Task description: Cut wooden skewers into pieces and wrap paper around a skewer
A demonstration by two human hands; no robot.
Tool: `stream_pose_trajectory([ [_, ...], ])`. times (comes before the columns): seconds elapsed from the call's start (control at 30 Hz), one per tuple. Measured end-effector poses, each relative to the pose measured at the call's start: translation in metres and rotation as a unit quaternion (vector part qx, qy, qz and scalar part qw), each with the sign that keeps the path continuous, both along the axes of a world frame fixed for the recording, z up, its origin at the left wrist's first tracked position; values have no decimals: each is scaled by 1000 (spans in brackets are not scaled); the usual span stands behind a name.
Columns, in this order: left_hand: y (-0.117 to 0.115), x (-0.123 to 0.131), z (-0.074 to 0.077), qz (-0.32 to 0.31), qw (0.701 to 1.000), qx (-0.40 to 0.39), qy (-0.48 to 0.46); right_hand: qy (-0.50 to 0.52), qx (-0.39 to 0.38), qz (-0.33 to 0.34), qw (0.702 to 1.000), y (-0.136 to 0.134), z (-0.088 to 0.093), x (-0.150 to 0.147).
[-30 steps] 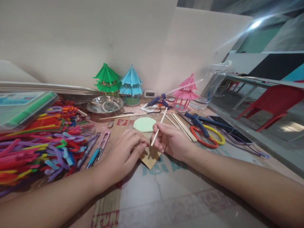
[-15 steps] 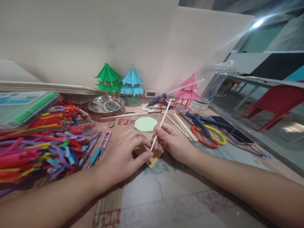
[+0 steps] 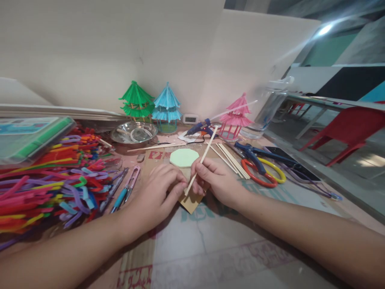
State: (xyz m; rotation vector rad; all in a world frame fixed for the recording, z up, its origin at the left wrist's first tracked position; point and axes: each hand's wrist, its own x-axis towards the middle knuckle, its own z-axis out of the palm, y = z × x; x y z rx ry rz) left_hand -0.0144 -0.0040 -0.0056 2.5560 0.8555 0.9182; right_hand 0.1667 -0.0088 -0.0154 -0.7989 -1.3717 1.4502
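Note:
My right hand [image 3: 214, 176] grips a thin wooden stick [image 3: 211, 141] between thumb and fingers, slanting it with its top to the upper right. The stick's lower end is over a small brown cardboard piece [image 3: 192, 204]. Just left of that end, my left hand [image 3: 165, 186] has its thumb and forefinger pinched together; anything between the tips is hidden. Beyond both hands lies a pale green octagon [image 3: 184, 157]. Several more wooden sticks [image 3: 233, 160] lie to the right of my right hand.
Colourful pipe cleaners [image 3: 45, 188] and a plastic case [image 3: 33, 138] fill the left. Green [image 3: 136, 98], blue [image 3: 167, 102] and pink [image 3: 236, 110] pagoda models stand behind, near a metal bowl [image 3: 134, 138] and glue gun [image 3: 200, 127]. Scissors [image 3: 260, 176], pliers [image 3: 251, 150] and a phone [image 3: 296, 168] lie right.
The stick's lower end has shifted slightly left and down. My left thumb and forefinger, apart before around the stick's end, are now pinched together beside it.

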Motion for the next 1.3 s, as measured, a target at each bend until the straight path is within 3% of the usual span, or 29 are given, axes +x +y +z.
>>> stream_pose_trajectory([
  [0.37, 0, -2, 0, 39, 999, -3, -16, -28, -5, 6, 1000, 0, -2, -1],
  [0.5, 2, -1, -4, 39, 999, -14, 0, -100, 7, 17, 995, -1, -2, -3],
  [0.63, 3, -1, -10, 36, 998, -9, 47, -231, 103, -16, 967, 6, 13, 7],
  [0.7, 3, -1, -11, 34, 996, -13, 79, -350, 153, -51, 923, 13, 24, 18],
  [0.73, 3, -1, -11, 33, 995, -18, 92, -425, 168, -68, 887, 18, 29, 25],
  [0.83, 2, -1, -9, 33, 993, -25, 110, -662, 182, -120, 717, 31, 37, 45],
  [0.9, 2, -2, -9, 34, 993, -27, 108, -764, 177, -147, 603, 38, 37, 56],
  [0.93, 1, -2, -9, 35, 994, -28, 104, -792, 172, -154, 565, 40, 36, 61],
  [1.0, 1, -2, -10, 38, 994, -33, 97, -819, 166, -160, 525, 42, 36, 66],
  [1.07, 1, -2, -11, 38, 994, -40, 95, -819, 169, -167, 522, 40, 39, 67],
  [1.23, 0, -3, -13, 37, 993, -41, 100, -764, 206, -162, 590, 34, 45, 50],
  [1.3, 0, -2, -13, 39, 993, -36, 102, -750, 234, -153, 600, 38, 43, 39],
])
